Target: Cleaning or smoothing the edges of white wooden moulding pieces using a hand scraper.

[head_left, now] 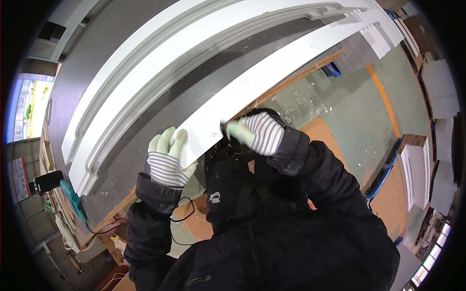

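A long white board (262, 77) lies along the front edge of the grey worktable, its near end jutting toward me. My left hand (170, 157), in a striped glove with pale green fingers, is closed round that end, fingers on top and thumb at the near edge. My right hand (257, 133), gloved alike, is closed at the board's front edge and smeared by motion. From its fingers pokes a small dark tool (224, 128), too blurred to name, touching or close to the edge. White shavings lie on the board there and on my dark trousers.
Two white moulded panels (145, 85) lie farther back on the grey worktable (141, 136). A teal power tool (73, 199) with a cord is at the left. More white boards (415, 169) are stacked at the right. White scraps litter the green floor (310, 104).
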Tool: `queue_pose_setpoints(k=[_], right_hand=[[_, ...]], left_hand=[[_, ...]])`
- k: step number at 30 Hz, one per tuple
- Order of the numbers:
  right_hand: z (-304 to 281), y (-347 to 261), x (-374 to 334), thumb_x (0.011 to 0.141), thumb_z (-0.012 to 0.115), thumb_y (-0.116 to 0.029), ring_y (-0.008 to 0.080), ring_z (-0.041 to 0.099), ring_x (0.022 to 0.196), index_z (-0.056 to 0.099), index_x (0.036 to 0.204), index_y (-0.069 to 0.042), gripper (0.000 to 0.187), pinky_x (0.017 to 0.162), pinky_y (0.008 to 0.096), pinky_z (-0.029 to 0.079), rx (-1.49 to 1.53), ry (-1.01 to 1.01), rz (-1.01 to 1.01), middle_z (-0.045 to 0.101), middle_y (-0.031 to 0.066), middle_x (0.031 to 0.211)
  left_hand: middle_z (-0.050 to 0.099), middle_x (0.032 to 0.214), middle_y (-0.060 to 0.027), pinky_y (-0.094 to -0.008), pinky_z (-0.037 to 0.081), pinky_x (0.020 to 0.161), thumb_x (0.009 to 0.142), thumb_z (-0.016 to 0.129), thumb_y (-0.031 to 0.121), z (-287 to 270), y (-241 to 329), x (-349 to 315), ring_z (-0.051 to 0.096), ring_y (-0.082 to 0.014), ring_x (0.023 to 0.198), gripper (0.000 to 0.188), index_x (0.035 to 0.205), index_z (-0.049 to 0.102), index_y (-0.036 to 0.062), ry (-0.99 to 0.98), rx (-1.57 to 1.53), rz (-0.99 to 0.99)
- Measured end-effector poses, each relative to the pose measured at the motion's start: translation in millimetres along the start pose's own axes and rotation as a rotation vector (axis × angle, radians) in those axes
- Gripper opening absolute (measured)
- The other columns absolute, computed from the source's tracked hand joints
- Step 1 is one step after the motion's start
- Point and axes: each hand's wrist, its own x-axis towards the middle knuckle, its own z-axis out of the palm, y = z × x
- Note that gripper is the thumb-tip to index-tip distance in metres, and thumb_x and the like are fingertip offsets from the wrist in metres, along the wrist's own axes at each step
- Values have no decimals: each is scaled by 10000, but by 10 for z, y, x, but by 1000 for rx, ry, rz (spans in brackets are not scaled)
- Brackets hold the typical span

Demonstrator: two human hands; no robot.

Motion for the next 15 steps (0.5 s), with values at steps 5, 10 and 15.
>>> queue_pose_setpoints(k=[5,10,15], right_hand=[[-54,-3,8,997,355,-509,386,619,694,643,926,-23,570,621,428,468,-43,-176,88,615,218,706],[-11,-4,47,998,419,-466,344,611,640,644,824,-9,538,601,395,464,82,70,60,618,178,666],[-109,-66,23,992,422,-467,367,617,657,669,874,-19,525,621,422,482,-159,-121,-12,631,199,702]], left_hand=[[509,1246,-247,-510,442,913,575,782,193,-18,26,27,498,-425,1063,827,1334,493,40,20,11,11],[507,1249,-241,-508,440,919,586,792,198,2,16,-6,491,-422,1083,824,1337,493,40,16,8,1],[495,1270,-241,-505,436,937,572,814,219,-3,33,12,479,-424,1100,858,1349,490,54,-29,18,-25]])
